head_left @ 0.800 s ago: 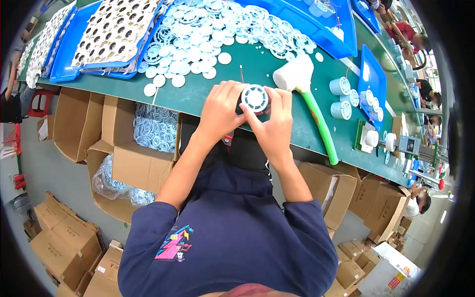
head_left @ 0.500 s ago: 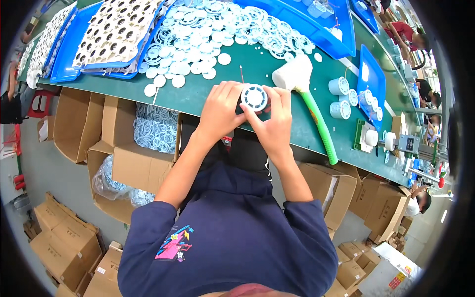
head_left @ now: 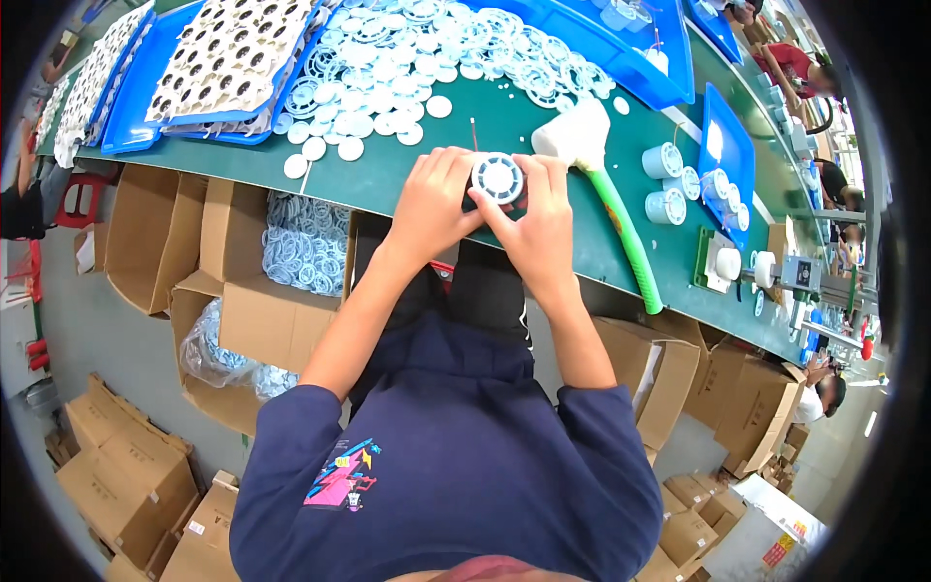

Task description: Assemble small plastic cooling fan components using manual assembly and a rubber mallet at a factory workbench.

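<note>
So, right of the mallet (head_left: 572, 136) we have housings (head_left: 664, 160), seemingly assembled; beyond and left of it, slotted rings and discs (head_left: 388, 92) lie loose. Just left of it, we see the round slotted-face unit (head_left: 497, 178), seemingly capped, clasped between left hand (head_left: 436, 199) and right hand (head_left: 541, 213), forearms (head_left: 364, 310) converging.

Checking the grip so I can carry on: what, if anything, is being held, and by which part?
A round part with a pale, slotted face, held by its opposite sides between the left hand and the right hand.
</note>
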### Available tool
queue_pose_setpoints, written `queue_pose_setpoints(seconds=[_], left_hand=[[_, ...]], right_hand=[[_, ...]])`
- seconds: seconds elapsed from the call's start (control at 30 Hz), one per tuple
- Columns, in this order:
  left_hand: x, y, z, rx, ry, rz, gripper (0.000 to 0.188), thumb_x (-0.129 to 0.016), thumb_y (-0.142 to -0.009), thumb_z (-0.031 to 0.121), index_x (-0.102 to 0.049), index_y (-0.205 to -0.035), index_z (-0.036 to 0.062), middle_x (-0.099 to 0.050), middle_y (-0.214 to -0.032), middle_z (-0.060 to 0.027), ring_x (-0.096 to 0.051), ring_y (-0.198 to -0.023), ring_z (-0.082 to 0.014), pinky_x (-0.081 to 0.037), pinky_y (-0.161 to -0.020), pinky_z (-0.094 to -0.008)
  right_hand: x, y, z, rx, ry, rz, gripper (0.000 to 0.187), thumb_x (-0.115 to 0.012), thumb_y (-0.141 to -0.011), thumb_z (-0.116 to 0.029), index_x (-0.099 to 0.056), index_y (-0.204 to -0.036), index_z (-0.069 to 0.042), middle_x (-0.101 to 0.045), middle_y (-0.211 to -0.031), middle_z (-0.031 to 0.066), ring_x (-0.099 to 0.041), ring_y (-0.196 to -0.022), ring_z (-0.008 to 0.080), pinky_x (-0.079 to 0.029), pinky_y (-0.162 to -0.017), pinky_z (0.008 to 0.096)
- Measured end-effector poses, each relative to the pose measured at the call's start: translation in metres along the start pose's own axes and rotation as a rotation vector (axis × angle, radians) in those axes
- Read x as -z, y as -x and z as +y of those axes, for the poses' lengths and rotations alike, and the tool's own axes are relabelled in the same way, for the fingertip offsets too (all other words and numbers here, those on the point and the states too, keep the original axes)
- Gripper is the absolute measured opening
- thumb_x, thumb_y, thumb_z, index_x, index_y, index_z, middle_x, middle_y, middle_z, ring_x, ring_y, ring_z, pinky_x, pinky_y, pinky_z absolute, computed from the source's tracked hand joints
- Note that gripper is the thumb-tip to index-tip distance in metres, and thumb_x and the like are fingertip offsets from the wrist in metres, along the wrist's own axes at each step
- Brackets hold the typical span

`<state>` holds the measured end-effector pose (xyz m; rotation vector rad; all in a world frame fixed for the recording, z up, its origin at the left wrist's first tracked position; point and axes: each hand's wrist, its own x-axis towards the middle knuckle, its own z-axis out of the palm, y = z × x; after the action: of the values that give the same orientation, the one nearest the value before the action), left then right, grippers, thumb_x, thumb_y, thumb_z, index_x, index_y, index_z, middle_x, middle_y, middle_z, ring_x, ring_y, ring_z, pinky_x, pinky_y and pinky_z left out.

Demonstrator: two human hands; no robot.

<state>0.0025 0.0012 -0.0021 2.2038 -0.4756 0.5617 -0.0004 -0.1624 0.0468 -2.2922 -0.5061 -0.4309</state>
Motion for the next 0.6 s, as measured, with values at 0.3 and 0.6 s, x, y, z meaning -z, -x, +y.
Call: queue_pose_setpoints(seconds=[0.3, 0.6], left_hand=[[0.004, -0.003, 0.012, -0.016, 0.031, 0.054, 0.072, -0.085, -0.076, 0.021, -0.055, -0.139, 0.0028, -0.065, -0.123, -0.0167, -0.064, -0.11, -0.035, -0.05, -0.093, -0.0453], [0.005, -0.001, 0.015, 0.07, 0.152, -0.019, 0.066, -0.084, -0.085, 0.03, -0.058, -0.14, 0.0058, -0.066, -0.126, -0.017, -0.064, -0.115, -0.0374, -0.049, -0.1, -0.0457]], right_hand=[[0.0, -0.001, -0.005, -0.071, 0.012, -0.031, 0.052, -0.086, -0.082, -0.025, -0.062, -0.118, 0.004, -0.058, -0.114, 0.0208, -0.065, -0.097, 0.039, -0.056, -0.08, 0.0441], [0.051, -0.004, 0.069, -0.155, 0.346, 0.088, 0.049, -0.077, -0.09, -0.018, -0.058, -0.132, -0.001, -0.059, -0.121, 0.0215, -0.06, -0.11, 0.0419, -0.05, -0.095, 0.0496]])
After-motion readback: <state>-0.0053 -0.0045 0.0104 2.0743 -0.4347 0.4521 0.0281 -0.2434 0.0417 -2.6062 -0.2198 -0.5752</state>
